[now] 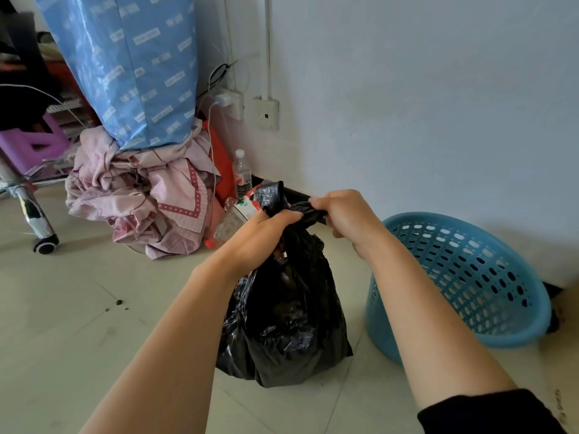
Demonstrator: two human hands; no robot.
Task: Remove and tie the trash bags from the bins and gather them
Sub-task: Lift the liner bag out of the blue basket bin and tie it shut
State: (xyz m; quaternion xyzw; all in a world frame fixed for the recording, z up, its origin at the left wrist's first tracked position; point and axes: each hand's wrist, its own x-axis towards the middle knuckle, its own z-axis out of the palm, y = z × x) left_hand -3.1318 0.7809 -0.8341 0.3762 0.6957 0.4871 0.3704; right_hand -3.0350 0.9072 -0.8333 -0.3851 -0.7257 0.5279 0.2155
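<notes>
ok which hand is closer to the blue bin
Right. The right hand grips the top of the black bag on the side toward the blue bin; the left hand grips it on the far side.

Person seen from own head camera: two arms only. Bare left hand [266,236], bare right hand [344,214]. Uncovered left forearm [175,333] runs all way to lower frame edge. Uncovered right forearm [423,302] runs to near elbow. There, black sleeve [488,415]: plain dark fabric, soft rounded edge, fills lower right corner. Rest of garment out of view.
</notes>
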